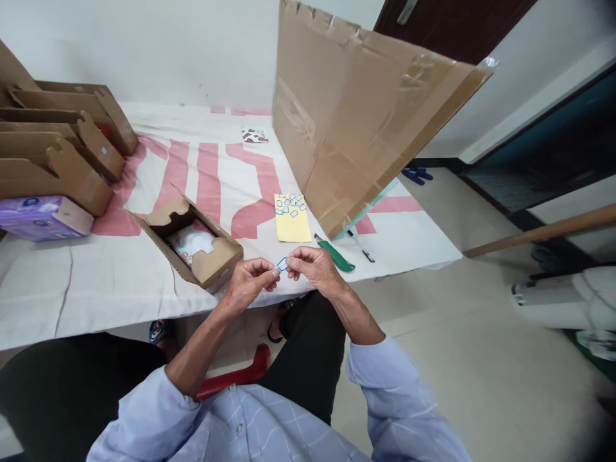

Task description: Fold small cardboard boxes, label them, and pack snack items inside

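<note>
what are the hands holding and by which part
A small blue-edged sticker, pinched at its side edges by the fingers of the left hand and right hand.

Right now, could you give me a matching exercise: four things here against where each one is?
1 small blue-edged white sticker
2 yellow paper sheet
3 green-handled cutter
4 purple wrapped pack

a far left on the table
b pinched between left hand and right hand
c flat, carrying small stickers
d lying just beyond the right hand

Pairs: 1-b, 2-c, 3-d, 4-a.
</note>
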`<state>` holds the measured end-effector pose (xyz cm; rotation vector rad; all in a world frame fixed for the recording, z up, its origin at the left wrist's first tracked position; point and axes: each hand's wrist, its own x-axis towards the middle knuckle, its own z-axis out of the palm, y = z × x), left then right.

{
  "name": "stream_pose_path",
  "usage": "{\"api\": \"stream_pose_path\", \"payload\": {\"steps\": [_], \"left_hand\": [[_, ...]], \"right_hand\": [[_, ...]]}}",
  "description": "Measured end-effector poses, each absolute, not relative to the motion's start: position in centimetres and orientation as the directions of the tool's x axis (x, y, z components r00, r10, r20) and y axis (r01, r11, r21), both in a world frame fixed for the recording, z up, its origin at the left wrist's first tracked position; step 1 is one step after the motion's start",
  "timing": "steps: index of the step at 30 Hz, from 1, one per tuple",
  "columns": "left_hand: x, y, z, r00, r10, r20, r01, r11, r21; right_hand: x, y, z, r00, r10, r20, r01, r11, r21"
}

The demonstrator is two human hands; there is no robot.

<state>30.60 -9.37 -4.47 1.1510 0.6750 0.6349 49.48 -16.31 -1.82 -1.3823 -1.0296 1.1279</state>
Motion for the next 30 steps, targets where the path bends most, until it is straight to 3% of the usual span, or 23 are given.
{"api": "stream_pose_path", "payload": {"steps": [6,15,18,23,30], "left_hand": [[30.8,-9.2,-4.6,0.620,0.772,-0.142,-0.087,0.248,0.965],[29.5,-9.0,-5.6,0.590,0.777,-0.221,-0.060,0.315,0.947],[29.6,-9.3,-5.6,0.575,0.785,-0.231,-0.064,0.325,0.944],[29.6,-9.9,-5.3,0.594,0.762,-0.258,-0.036,0.346,0.938],[29.7,-10.2,-6.0,0.630,0.713,-0.307,-0.021,0.411,0.911]], "right_hand": [[49.5,-16.3,-1.9,0.218,0.975,-0.051,0.097,-0.073,-0.993],[53.9,-15.1,-1.6,0.394,0.918,0.053,0.184,-0.022,-0.983],[56.1,-12.8,-3.3,0.487,0.872,0.042,0.276,-0.109,-0.955],[59.1,-7.9,-6.8,0.654,0.754,0.062,0.500,-0.369,-0.784],[60.7,-3.8,-9.0,0.712,0.701,0.036,0.571,-0.549,-0.611]]}}
